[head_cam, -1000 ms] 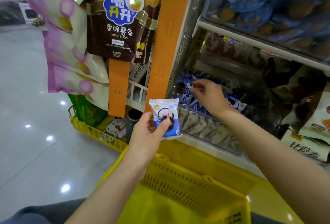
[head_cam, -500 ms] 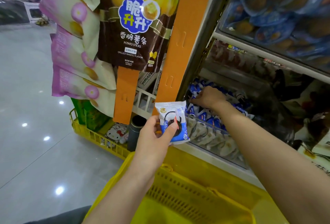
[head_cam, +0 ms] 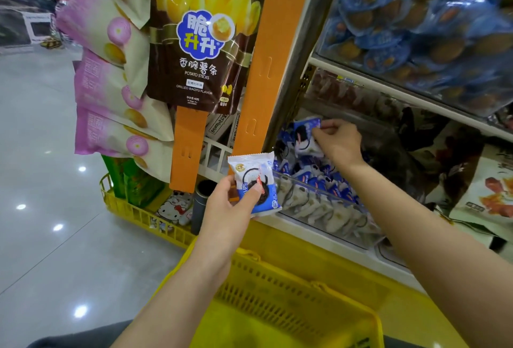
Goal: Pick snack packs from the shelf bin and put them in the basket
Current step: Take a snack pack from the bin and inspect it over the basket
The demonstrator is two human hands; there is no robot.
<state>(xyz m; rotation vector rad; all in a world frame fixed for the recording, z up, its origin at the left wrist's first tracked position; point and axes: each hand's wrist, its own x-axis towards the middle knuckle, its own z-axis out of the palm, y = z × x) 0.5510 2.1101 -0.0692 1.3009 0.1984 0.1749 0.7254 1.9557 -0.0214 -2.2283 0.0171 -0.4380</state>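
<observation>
Blue-and-white foil snack pack (head_cam: 304,136) rose out of the transparent shelf bin (head_cam: 319,206), pinched in right hand (head_cam: 337,143) fingers; left hand (head_cam: 227,208) still gripped a second pack (head_cam: 255,181) above the yellow plastic basket (head_cam: 277,292), neither delivered.

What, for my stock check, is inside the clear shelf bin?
Blue-and-white snack packs fill the shelf bin; the right hand pinches one pack above them. The bin's floor is hidden beneath the pile.
</observation>
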